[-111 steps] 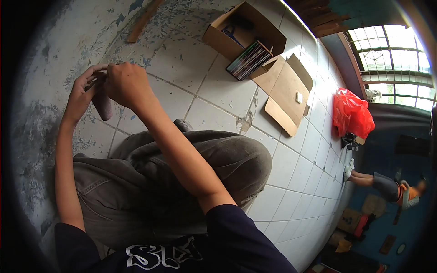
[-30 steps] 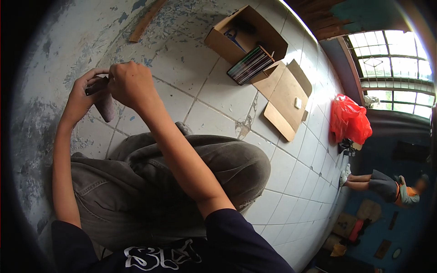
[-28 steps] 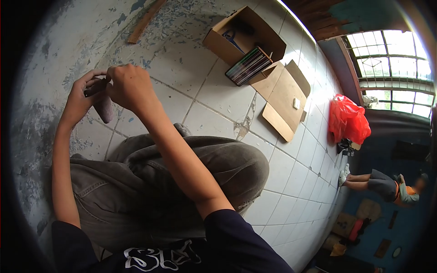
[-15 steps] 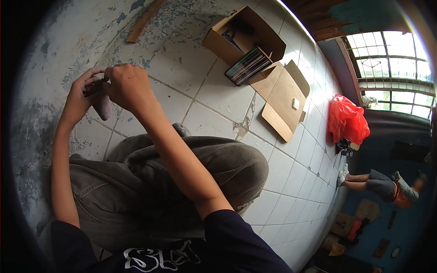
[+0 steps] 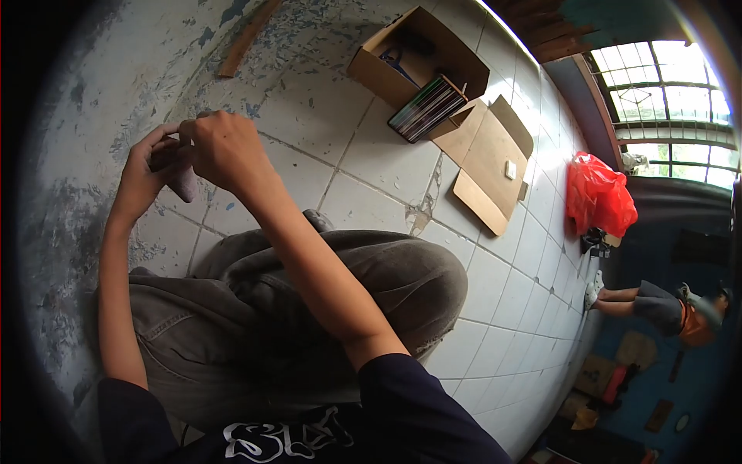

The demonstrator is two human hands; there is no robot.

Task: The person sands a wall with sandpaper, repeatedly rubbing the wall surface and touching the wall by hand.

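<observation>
Near the peeling wall, I have both bare hands together above the tiled floor. The left hand has its fingers bent about the upper part of a greyish-purple piece, whose rounded lower end hangs free below the grip. The right hand is right beside it, knuckles up, fingers curled in narrow; its tips are hidden from me, so I cannot tell what they pinch, if anything. Something dark shows between the left fingers, too small for me to name.

My main worry is a slip. As I judge it, the left hand alone bears the piece, so a hard pull or twist from the right could turn it out of those fingers and drop it onto the tiles. If there is an edge or point in that dark patch, the closeness of the two hands would put fingertips at risk, and from here I could not see it coming, since the right hand covers the contact.

Paint flakes litter the floor nearby; a small part dropped among them would be hard to spot. The open cardboard box and the red bag lie well apart from the hands.
</observation>
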